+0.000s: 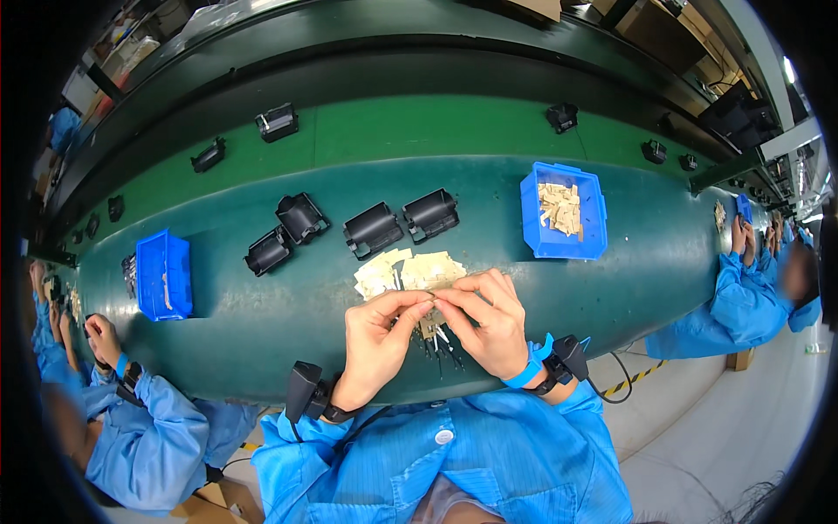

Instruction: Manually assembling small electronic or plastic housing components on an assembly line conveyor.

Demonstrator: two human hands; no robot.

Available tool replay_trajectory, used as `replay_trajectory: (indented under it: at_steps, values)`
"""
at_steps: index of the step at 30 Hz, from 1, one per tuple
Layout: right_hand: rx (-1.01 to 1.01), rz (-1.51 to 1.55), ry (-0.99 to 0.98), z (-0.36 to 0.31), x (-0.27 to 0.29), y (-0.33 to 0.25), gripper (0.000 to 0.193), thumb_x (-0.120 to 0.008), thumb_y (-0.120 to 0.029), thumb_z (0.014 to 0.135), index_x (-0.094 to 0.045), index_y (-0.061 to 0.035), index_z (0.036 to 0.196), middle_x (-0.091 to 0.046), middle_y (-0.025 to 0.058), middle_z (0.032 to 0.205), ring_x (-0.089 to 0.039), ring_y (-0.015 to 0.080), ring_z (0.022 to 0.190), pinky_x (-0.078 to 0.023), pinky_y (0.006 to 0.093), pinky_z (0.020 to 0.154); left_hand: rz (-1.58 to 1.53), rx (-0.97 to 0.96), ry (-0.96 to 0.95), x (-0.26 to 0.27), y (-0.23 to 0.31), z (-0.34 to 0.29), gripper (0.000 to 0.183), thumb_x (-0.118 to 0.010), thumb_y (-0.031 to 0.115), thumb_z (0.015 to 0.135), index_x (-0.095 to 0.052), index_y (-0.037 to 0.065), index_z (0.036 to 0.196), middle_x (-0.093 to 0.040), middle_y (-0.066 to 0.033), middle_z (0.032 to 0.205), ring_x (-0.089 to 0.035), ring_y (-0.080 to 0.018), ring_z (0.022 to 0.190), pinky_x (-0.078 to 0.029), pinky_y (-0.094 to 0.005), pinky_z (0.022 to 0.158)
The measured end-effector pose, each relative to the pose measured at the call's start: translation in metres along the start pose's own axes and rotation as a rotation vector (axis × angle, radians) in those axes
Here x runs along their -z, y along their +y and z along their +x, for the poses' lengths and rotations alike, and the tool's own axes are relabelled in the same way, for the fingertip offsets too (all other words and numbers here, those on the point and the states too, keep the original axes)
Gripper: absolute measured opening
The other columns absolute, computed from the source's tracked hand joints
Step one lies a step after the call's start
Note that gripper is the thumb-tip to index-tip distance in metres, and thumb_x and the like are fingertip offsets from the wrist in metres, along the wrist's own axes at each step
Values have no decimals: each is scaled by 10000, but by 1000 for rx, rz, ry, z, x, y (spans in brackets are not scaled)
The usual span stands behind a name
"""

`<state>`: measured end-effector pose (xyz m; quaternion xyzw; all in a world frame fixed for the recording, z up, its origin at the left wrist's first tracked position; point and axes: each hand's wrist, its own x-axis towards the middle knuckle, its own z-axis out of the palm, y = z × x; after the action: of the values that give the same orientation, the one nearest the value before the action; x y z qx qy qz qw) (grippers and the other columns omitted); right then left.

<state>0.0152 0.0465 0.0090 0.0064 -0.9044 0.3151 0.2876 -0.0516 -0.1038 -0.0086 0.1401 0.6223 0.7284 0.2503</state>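
I take the pile of beige pieces (pixel 410 271) on the green desk (pixel 262 314) as my landmark. Far to the left of the pile stands a blue bin (pixel 163 275), and further left a co-worker's hand (pixel 103 339) in a blue sleeve rests at the desk edge. Behind the pile, a little to the left, four black plastic housings (pixel 349 229) lie in a loose row.

My left hand (pixel 377 342) is just in front of the pile. Its grip is closed to a pinch: thumb and forefinger press together on a small beige piece (pixel 433 301). My right hand (pixel 489 321) meets it from the other side, and its grip is also pinched shut on the same small piece, so both hands hold it together just above the front edge of the pile. Under my hands, some thin dark pins (pixel 445 348) lie on the desk.

To the right of the pile, and a little behind, a second blue bin (pixel 594 218) holds more beige pieces. Far right, another person's blue sleeve (pixel 742 301) leans on the desk.
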Motion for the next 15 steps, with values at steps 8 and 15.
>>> replay_trajectory:
  at_steps: [8, 15]
  values:
    - [-266, 278, 23, 16, 19, 18, 48, -657, -58, 795, -703, -69, 804, -639, 64, 791, -599, 224, 759, -439, 305, 651, -38, -29, 20, 1, 8, 9, 88, -624, -43, 849, -654, -60, 930, -657, -62, 884, -621, -121, 827, -504, -231, 735]
    - [-234, -793, 288, 22, 73, 65, 108, -704, -142, 774, -638, -84, 836, -617, 61, 889, -559, 255, 849, -378, 390, 768, 1075, -1201, 25, 22, 32, 11, 276, -638, -10, 654, -677, -40, 926, -664, -151, 875, -647, -269, 791, -501, -339, 688]
